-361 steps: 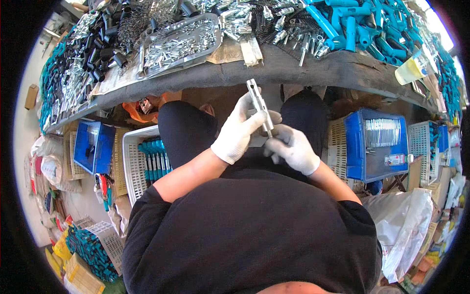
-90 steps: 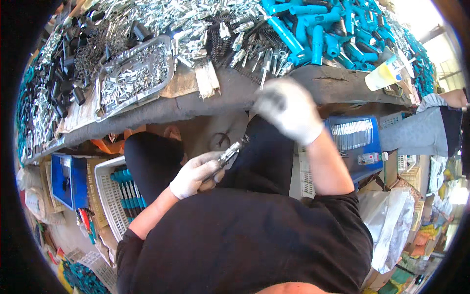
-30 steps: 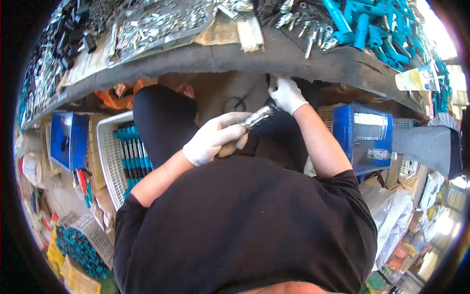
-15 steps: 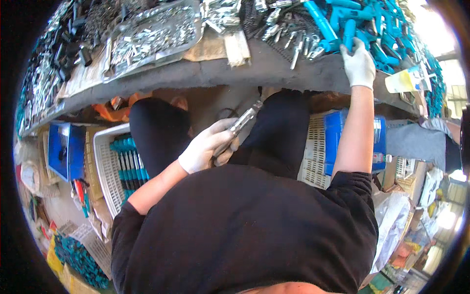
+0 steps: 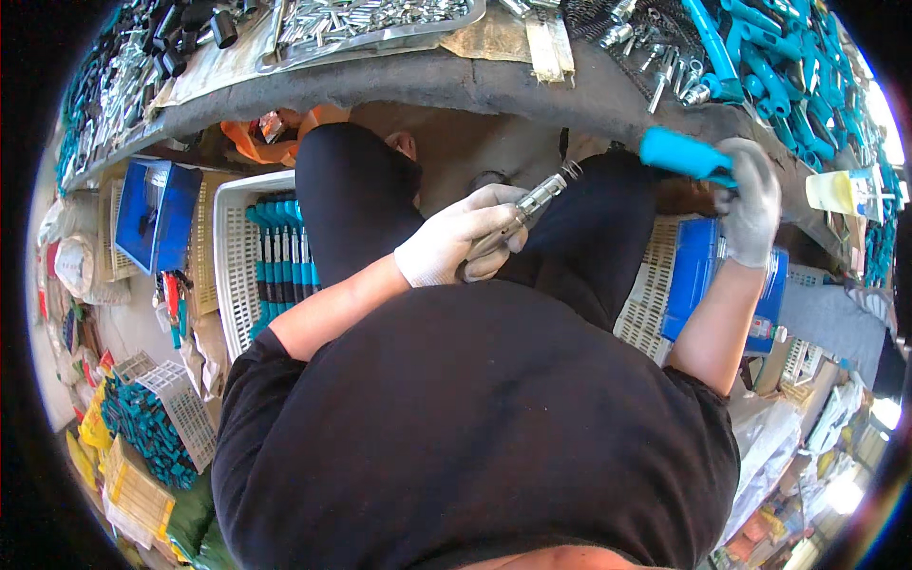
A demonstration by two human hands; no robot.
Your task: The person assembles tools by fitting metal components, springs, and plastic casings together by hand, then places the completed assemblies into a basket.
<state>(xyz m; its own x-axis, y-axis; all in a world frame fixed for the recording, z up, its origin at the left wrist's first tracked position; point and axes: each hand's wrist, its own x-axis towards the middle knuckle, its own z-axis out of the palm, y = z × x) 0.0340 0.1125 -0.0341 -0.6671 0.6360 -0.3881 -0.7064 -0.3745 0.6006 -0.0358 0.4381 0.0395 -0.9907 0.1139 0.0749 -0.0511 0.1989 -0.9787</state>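
My left hand (image 5: 454,237), in a white glove, is closed around a silver metal shaft assembly (image 5: 540,197) over my lap. A small coil spring (image 5: 571,171) sticks out at its upper end, pointing away to the right. My right hand (image 5: 753,204), gloved too and a little blurred, grips a teal hollow plastic sleeve (image 5: 684,154) by its right end. The sleeve lies nearly level in the air, just short of the bench edge and apart from the metal piece. Behind it on the bench is a heap of teal plastic parts (image 5: 774,76).
Across the far side runs a bench with a grey padded edge (image 5: 380,87), a metal tray (image 5: 418,30) of small parts and black pieces (image 5: 224,28). A white crate (image 5: 228,247) of teal-handled tools stands at left, blue bins (image 5: 157,217) beside it. A yellowish cup (image 5: 831,192) sits at right.
My right hand has come back from the teal heap toward me, bringing a teal sleeve with it. My left hand still holds the metal piece. The whole view has shifted.
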